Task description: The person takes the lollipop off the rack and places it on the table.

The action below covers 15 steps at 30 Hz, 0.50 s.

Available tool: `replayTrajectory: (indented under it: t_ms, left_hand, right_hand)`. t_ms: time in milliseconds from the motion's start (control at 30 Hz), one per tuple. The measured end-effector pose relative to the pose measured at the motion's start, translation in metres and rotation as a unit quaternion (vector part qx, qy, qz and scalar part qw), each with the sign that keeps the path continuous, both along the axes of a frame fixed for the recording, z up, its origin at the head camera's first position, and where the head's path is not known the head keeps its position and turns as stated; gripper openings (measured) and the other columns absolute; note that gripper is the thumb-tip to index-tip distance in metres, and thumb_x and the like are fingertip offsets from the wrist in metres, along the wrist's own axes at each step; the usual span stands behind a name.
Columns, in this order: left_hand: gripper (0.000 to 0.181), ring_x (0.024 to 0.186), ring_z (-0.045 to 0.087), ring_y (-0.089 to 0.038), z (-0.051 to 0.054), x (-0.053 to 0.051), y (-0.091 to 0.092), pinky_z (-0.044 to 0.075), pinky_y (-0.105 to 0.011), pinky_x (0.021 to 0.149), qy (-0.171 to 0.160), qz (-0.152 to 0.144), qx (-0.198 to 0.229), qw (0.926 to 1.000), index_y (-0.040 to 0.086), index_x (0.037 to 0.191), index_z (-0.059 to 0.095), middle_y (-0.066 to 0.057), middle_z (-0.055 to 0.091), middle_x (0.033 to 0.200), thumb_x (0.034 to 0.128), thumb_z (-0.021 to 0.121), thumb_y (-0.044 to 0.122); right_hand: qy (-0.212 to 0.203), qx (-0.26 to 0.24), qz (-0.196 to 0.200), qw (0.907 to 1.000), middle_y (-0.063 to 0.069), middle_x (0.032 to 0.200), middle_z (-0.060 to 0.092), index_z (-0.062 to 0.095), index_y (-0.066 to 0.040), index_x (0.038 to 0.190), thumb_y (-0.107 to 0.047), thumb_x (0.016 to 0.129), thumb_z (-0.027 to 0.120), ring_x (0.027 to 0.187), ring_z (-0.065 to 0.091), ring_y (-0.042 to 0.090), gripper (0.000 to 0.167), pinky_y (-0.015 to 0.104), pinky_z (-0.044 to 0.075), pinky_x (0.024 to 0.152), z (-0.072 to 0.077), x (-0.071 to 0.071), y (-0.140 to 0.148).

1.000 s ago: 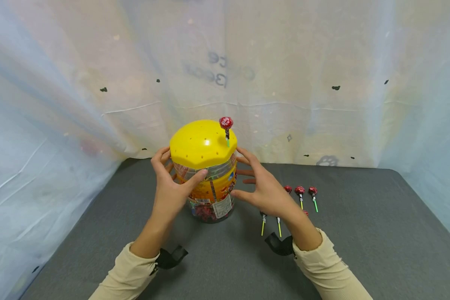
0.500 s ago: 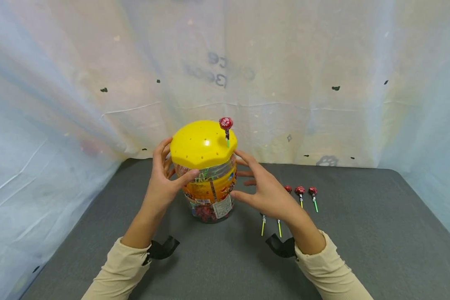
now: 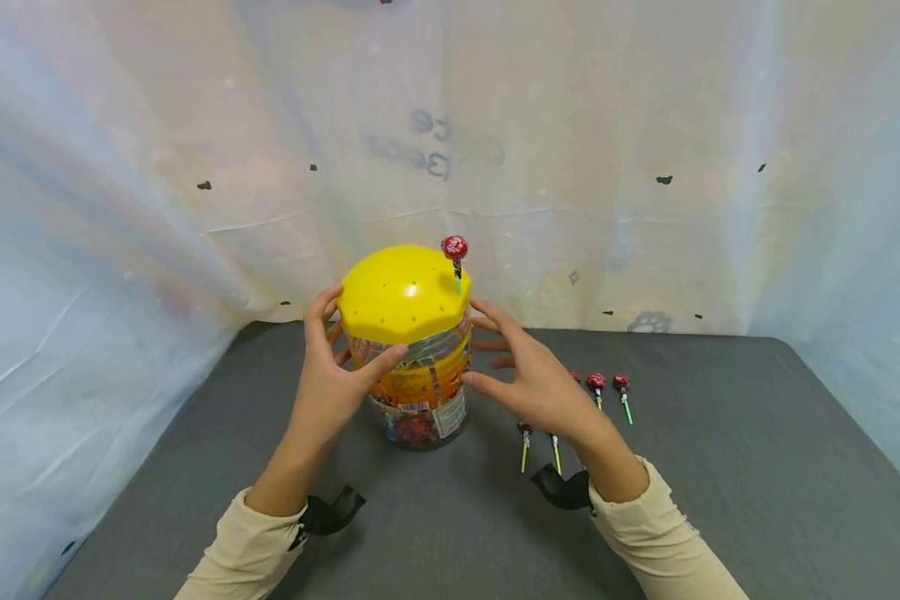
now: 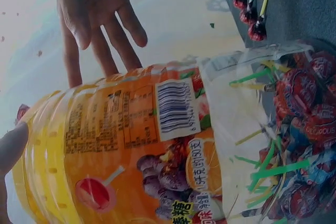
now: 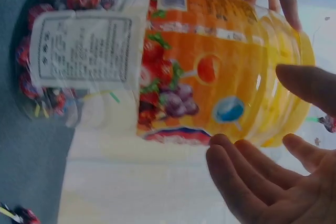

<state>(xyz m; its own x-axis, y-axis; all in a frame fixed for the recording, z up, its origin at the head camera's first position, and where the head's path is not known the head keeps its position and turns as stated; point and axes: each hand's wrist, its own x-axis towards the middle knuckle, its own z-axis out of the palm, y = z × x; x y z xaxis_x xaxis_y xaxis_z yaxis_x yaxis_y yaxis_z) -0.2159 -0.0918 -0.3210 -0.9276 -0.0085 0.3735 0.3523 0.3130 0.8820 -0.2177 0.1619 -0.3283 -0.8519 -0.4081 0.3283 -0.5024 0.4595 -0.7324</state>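
A clear plastic candy jar [image 3: 408, 387] with an orange fruit-printed label stands upright on the table. Its domed yellow lid [image 3: 397, 292] has small holes, one holding a red-wrapped lollipop [image 3: 455, 248] on a green stick. My left hand [image 3: 330, 383] grips the jar's upper left, thumb across the front and fingers partly hidden behind. At the right side, my right hand [image 3: 540, 383] spreads fairly straight fingers and thumb against or very near the jar. Through the clear base, wrapped lollipops [image 4: 299, 93] show in the left wrist view.
Several lollipops [image 3: 622, 382] lie in rows on the dark grey table [image 3: 450, 533], right of the jar and partly covered by the right forearm. A pale translucent curtain [image 3: 570, 100] hangs behind and along both sides.
My left hand first drew back left, then its thumb moved right across the jar front. The jar has turned slightly, its barcode shifting right. The right hand hardly moved.
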Motion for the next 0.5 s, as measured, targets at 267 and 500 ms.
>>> replayTrajectory:
  t_ms: [267, 500]
  left_hand:
    - [0.095, 0.147, 0.027, -0.026, -0.002, -0.006, 0.004, 0.033, -0.056, 0.116, -0.008, -0.013, -0.019, 0.9997, 0.034, 0.154, 0.014, 0.000, 0.012, 0.163, 0.0856, 0.080, 0.029]
    - [0.097, 0.148, 0.026, -0.027, -0.001, -0.008, 0.004, 0.034, -0.057, 0.115, -0.002, -0.013, -0.035, 0.9993, 0.033, 0.155, 0.013, -0.001, 0.010, 0.164, 0.0853, 0.080, 0.029]
  right_hand:
    - [0.073, -0.017, -0.051, 0.9959, 0.002, 0.144, 0.055, 0.022, -0.037, 0.155, -0.025, 0.097, 0.067, 0.128, 0.057, 0.021, 0.075, 0.044, 0.052, 0.101, 0.014, -0.005, 0.014]
    - [0.151, -0.029, -0.055, 0.9865, 0.005, 0.135, 0.060, 0.028, -0.031, 0.154, -0.023, 0.096, 0.067, 0.121, 0.060, 0.021, 0.071, 0.041, 0.053, 0.097, 0.045, -0.019, 0.009]
